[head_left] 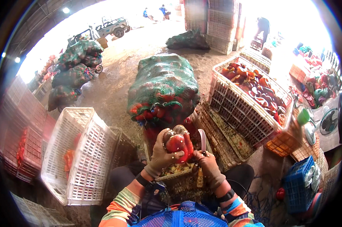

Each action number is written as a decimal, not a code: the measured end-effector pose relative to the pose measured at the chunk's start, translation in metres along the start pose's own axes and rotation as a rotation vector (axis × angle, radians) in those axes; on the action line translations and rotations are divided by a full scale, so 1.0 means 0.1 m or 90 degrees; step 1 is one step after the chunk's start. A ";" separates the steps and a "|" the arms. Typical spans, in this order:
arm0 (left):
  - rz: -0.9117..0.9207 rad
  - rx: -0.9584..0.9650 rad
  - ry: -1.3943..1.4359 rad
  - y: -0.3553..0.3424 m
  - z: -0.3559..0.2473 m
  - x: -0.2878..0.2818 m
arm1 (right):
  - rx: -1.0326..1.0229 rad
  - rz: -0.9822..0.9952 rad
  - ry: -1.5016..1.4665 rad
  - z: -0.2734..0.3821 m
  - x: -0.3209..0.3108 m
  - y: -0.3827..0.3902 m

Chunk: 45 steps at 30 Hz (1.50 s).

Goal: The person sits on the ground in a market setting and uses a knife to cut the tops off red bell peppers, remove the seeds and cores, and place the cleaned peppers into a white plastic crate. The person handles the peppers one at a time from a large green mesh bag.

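Observation:
In front of my lap, my gloved left hand [158,157] is closed around a red bell pepper [177,147], holding it up with specks of seeds on it. My gloved right hand [208,166] grips a knife, its pale blade [203,139] pointing up just right of the pepper; the fist hides most of the handle. Beneath both hands, between my knees, a crate [182,181] holds yellowish seeds and pepper scraps. Right behind it a green mesh sack [163,81] is full of red peppers.
At the right stands a white crate [237,108] heaped with cut pepper pieces. A white crate [89,162] with a few orange-red pieces is at my left. A blue crate [299,185] and a fan [328,122] are farther right. Stuffed sacks [74,75] and parked vehicles lie behind.

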<state>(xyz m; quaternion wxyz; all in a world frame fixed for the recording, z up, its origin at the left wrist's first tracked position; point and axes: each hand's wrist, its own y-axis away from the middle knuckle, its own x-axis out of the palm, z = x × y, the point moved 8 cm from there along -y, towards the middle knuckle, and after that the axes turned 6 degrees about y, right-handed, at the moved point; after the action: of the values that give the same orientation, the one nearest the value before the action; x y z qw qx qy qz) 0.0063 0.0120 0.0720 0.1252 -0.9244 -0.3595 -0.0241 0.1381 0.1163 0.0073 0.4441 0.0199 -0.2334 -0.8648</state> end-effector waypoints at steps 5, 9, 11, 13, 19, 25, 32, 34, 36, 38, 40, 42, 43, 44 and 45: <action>0.003 0.063 -0.135 -0.01 -0.12 -0.11 | -0.057 0.077 0.244 0.33 0.21 0.22; 0.027 -0.068 0.088 -0.07 0.10 -0.19 | -0.236 -0.007 0.048 0.35 0.13 0.02; 0.064 -0.134 0.199 -0.07 0.04 -0.15 | -0.167 0.003 0.026 0.32 0.14 0.02; 0.079 -0.113 0.196 -0.07 0.00 -0.07 | -0.121 0.062 -0.025 0.18 0.23 -0.07; -0.003 -0.133 0.185 0.07 0.22 0.03 | -0.106 0.077 -0.240 -0.03 0.32 -0.16; 0.047 -0.274 0.339 0.27 0.26 0.08 | -0.219 0.087 0.132 -0.06 0.13 -0.13; 0.157 -0.216 0.282 0.05 -0.23 0.43 | -0.629 -0.072 0.766 0.74 0.15 0.27; 0.183 -0.189 0.291 -0.10 -0.36 0.62 | -0.608 -0.091 0.846 0.95 0.05 0.28; 0.212 -0.138 0.285 -0.29 -0.38 0.79 | -0.602 -0.128 0.897 1.25 -0.08 0.36; 0.320 -0.135 0.361 -0.57 -0.45 1.21 | -0.604 -0.201 0.968 1.57 -0.37 0.41; 0.335 -0.153 0.361 -0.81 -0.38 1.56 | -0.625 -0.289 1.006 1.78 -0.69 0.45; 0.363 -0.197 0.388 -0.95 -0.55 2.04 | -0.670 -0.348 1.038 2.05 -1.00 0.54; 0.358 -0.185 0.400 -1.07 -0.51 2.19 | -0.608 -0.388 1.028 2.09 -1.25 0.41; 0.382 -0.196 0.346 -1.23 -0.22 2.28 | -0.631 -0.425 1.025 2.16 -1.41 0.42; 0.411 -0.205 0.293 -1.38 0.10 2.38 | -0.633 -0.423 1.019 2.20 -1.57 0.39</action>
<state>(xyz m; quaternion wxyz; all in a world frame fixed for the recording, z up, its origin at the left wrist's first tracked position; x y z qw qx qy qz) 0.0896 0.2698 0.1243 0.0571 -0.9678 -0.0063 -0.2452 0.2096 0.3043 0.1924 0.1644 0.4725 0.5404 -0.6765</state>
